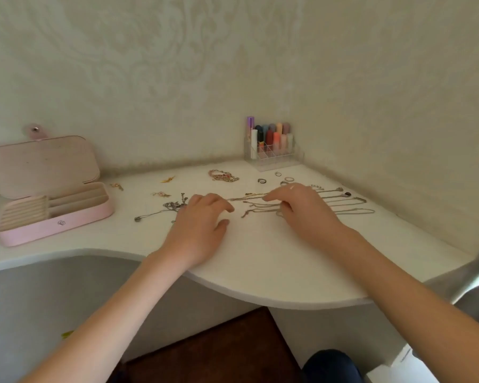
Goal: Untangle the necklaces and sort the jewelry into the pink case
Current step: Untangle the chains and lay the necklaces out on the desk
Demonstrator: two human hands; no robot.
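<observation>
The left grip [202, 217] rested palm down on the white counter [260, 272], fingers loosely curled and holding nothing. Just left of it lay a tangled necklace clump [172, 207]. The right grip [302, 208] lay over a row of straightened necklaces [349, 205], which ran out to its right; its fingers were bent onto the chains, though whether they pinched one could not be told. Far left of both grips the pink case [50, 200] stood open. Beyond the right grip lay rings [262, 181] and a bracelet [223, 176].
</observation>
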